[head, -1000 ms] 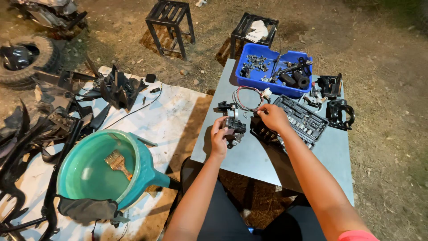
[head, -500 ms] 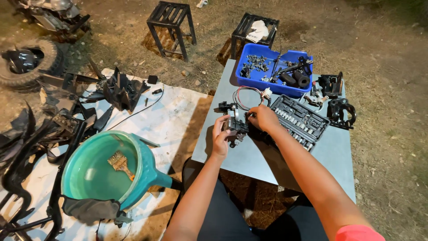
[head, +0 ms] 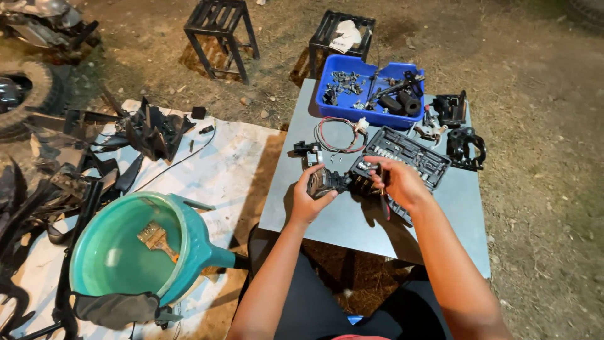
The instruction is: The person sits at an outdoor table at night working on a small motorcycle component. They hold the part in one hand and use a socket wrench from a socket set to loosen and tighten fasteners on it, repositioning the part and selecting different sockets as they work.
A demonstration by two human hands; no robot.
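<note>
Black part (head: 327, 182) between both hands

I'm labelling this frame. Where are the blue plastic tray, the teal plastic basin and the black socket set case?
blue plastic tray (head: 352, 116), head view, front wall
teal plastic basin (head: 189, 239), head view, right rim
black socket set case (head: 423, 156), head view, open right half

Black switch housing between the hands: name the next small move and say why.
Probably set the screwdriver tip into the black switch housing. The left hand grips the housing above the grey table, and the right hand holds the tool right beside it.
</note>
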